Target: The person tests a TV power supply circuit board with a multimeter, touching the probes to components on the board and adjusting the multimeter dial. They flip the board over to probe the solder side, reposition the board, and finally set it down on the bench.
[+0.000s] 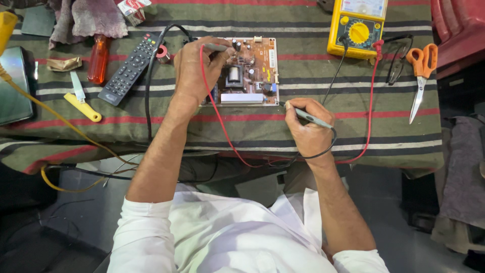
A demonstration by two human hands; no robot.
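A brown circuit board lies on the striped cloth in front of me. My left hand rests over the board's left side and holds a probe with a red lead; its tip touches the board's upper part. My right hand sits just below the board's lower right corner, gripping a grey probe with a black lead. Both leads run to a yellow multimeter at the top right.
A black remote control, an orange-handled screwdriver, a yellow-handled tool and a small red coil lie to the left. Orange-handled scissors and black spectacles lie right. A yellow cable crosses the table edge.
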